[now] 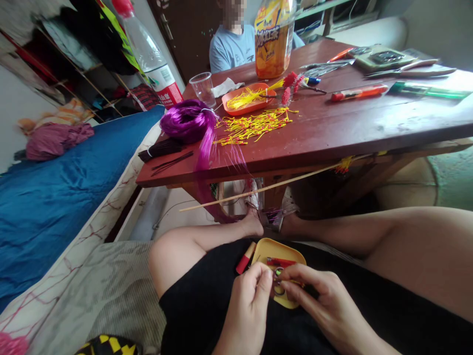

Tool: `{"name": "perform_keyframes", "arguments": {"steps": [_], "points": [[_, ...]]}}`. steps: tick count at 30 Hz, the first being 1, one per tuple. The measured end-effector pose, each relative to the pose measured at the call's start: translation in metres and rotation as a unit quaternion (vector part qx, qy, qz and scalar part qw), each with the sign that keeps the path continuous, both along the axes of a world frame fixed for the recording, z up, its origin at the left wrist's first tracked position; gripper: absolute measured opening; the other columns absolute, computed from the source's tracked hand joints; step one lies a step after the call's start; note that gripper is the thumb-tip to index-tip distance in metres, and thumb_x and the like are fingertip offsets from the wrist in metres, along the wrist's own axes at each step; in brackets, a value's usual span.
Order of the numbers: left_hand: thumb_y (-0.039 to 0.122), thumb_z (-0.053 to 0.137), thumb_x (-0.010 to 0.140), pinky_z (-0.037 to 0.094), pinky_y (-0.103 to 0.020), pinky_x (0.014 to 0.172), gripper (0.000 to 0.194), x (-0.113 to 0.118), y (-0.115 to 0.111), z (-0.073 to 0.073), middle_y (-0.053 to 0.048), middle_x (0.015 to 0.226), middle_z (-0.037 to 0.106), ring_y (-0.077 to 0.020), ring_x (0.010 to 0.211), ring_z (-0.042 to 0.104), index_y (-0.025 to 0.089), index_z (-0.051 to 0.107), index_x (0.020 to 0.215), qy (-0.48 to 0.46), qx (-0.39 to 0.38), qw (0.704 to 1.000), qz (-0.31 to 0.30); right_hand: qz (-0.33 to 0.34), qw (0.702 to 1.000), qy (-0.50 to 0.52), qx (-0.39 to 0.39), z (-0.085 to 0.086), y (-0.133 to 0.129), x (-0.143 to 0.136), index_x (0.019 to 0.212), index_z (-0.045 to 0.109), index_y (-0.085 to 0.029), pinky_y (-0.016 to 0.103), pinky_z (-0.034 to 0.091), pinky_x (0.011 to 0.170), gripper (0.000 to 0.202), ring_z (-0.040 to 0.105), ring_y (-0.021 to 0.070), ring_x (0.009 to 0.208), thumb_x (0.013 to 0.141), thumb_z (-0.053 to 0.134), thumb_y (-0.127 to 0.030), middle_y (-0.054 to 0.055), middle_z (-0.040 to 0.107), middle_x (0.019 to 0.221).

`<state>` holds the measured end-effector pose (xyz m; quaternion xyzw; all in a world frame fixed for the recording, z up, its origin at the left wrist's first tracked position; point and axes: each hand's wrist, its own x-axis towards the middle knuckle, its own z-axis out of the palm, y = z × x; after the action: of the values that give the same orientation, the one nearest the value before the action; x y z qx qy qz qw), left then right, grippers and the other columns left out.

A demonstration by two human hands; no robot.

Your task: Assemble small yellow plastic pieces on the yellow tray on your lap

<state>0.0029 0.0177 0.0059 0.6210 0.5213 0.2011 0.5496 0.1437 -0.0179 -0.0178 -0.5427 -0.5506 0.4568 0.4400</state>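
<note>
Nearest: 2 hands over a black-clothed lap. 1 yellow tray on the lap, partly hidden under the fingertips; in it 1 red slim item and 1 pair of ring handles, apparently scissors, just below the fingers. 1 red-and-tan tube by the tray's left edge.

Left hand: curled, thumb and forefinger pinched together. Right hand: fingers bent, thumb and forefinger tips close together, near the left's; cannot tell whether they meet. Anything between the tips is too small to identify.

Beyond: 1 thin stick slanting before the table. On the table's left, 1 purple fibre hank and 1 dark stem bundle; right of the hank, yellow red-tipped stems, too many to count.

Farther: 1 orange tray, 1 clear cup, 2 bottles. Farthest: 1 seated person in blue.
</note>
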Motion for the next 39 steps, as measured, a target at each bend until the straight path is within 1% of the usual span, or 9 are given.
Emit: {"name": "perform_keyframes", "arguments": {"steps": [4, 11, 14, 17, 21, 28, 31, 36, 39], "points": [[0.036, 0.042, 0.087, 0.033, -0.022, 0.054, 0.029, 0.0008, 0.0005, 0.0002, 0.003, 0.059, 0.044, -0.0120, 0.057, 0.041, 0.019, 0.046, 0.064, -0.018, -0.013, 1.000, -0.014, 0.013, 0.999, -0.027, 0.027, -0.0008, -0.0026, 0.0003, 0.075, 0.061, -0.019, 0.018, 0.045, 0.058, 0.018, 0.060, 0.0121, 0.060, 0.086, 0.050, -0.027, 0.000, 0.065, 0.067], [0.028, 0.051, 0.081, 0.036, -0.022, 0.059, 0.023, 0.0019, 0.0007, 0.0027, 0.001, 0.059, 0.054, -0.0134, 0.060, 0.048, 0.017, 0.054, 0.060, 0.020, 0.041, 0.999, 0.025, 0.025, 0.998, -0.064, 0.016, -0.0038, -0.0025, 0.0003, 0.067, 0.056, -0.017, 0.019, 0.036, 0.048, 0.027, 0.048, 0.0097, 0.049, 0.088, 0.046, -0.031, -0.002, 0.054, 0.056], [0.030, 0.052, 0.079, 0.035, -0.023, 0.059, 0.026, 0.0021, 0.0021, 0.0041, 0.001, 0.055, 0.053, -0.0138, 0.058, 0.048, 0.017, 0.054, 0.056, -0.002, 0.007, 0.999, 0.039, 0.033, 0.999, -0.007, -0.034, -0.0034, -0.0018, 0.0018, 0.066, 0.056, -0.017, 0.019, 0.035, 0.048, 0.030, 0.046, 0.0098, 0.050, 0.086, 0.048, -0.037, -0.003, 0.053, 0.055], [0.028, 0.050, 0.076, 0.036, -0.025, 0.061, 0.027, 0.0022, 0.0043, 0.0045, 0.001, 0.052, 0.052, -0.0144, 0.057, 0.047, 0.017, 0.051, 0.052, -0.064, -0.071, 0.995, 0.038, 0.050, 0.994, 0.057, -0.084, -0.0034, -0.0023, 0.0031, 0.069, 0.058, -0.016, 0.020, 0.037, 0.050, 0.031, 0.049, 0.0107, 0.054, 0.085, 0.050, -0.042, 0.000, 0.059, 0.059], [0.028, 0.050, 0.072, 0.034, -0.025, 0.058, 0.025, 0.0027, 0.0062, 0.0041, 0.002, 0.050, 0.046, -0.0132, 0.055, 0.042, 0.017, 0.047, 0.050, -0.102, -0.121, 0.987, 0.044, 0.054, 0.995, 0.047, -0.075, -0.0042, -0.0023, 0.0012, 0.076, 0.059, -0.016, 0.019, 0.035, 0.048, 0.027, 0.045, 0.0097, 0.050, 0.082, 0.056, -0.041, -0.002, 0.056, 0.056], [0.030, 0.048, 0.077, 0.030, -0.023, 0.055, 0.025, 0.0034, 0.0043, 0.0027, 0.003, 0.055, 0.041, -0.0115, 0.056, 0.036, 0.017, 0.045, 0.056, -0.059, -0.077, 0.995, 0.028, 0.037, 0.996, 0.068, -0.050, -0.0031, 0.0028, -0.0018, 0.072, 0.056, -0.017, 0.019, 0.041, 0.052, 0.023, 0.052, 0.0109, 0.056, 0.084, 0.053, -0.036, 0.000, 0.059, 0.063], [0.030, 0.048, 0.079, 0.030, -0.023, 0.055, 0.023, 0.0022, 0.0041, 0.0021, 0.004, 0.058, 0.041, -0.0117, 0.058, 0.037, 0.018, 0.045, 0.059, -0.032, -0.060, 0.998, 0.020, 0.038, 0.998, 0.037, -0.041, -0.0038, 0.0015, -0.0002, 0.072, 0.056, -0.017, 0.019, 0.040, 0.050, 0.021, 0.051, 0.0107, 0.054, 0.084, 0.052, -0.034, -0.001, 0.057, 0.060], [0.029, 0.048, 0.081, 0.033, -0.023, 0.056, 0.024, 0.0009, 0.0040, 0.0008, 0.003, 0.058, 0.045, -0.0123, 0.059, 0.041, 0.017, 0.046, 0.060, -0.035, -0.047, 0.998, 0.013, 0.027, 0.999, -0.019, -0.004, -0.0061, -0.0002, 0.0000, 0.077, 0.059, -0.018, 0.019, 0.043, 0.056, 0.011, 0.056, 0.0117, 0.058, 0.082, 0.055, -0.028, -0.001, 0.062, 0.066], [0.029, 0.047, 0.082, 0.035, -0.023, 0.057, 0.023, 0.0020, 0.0016, 0.0006, 0.002, 0.059, 0.051, -0.0133, 0.059, 0.046, 0.017, 0.050, 0.062, -0.005, -0.004, 1.000, 0.016, 0.033, 0.999, -0.013, -0.009, -0.0049, 0.0016, -0.0009, 0.075, 0.058, -0.018, 0.018, 0.042, 0.056, 0.014, 0.055, 0.0115, 0.059, 0.084, 0.052, -0.029, -0.001, 0.061, 0.066]]}}
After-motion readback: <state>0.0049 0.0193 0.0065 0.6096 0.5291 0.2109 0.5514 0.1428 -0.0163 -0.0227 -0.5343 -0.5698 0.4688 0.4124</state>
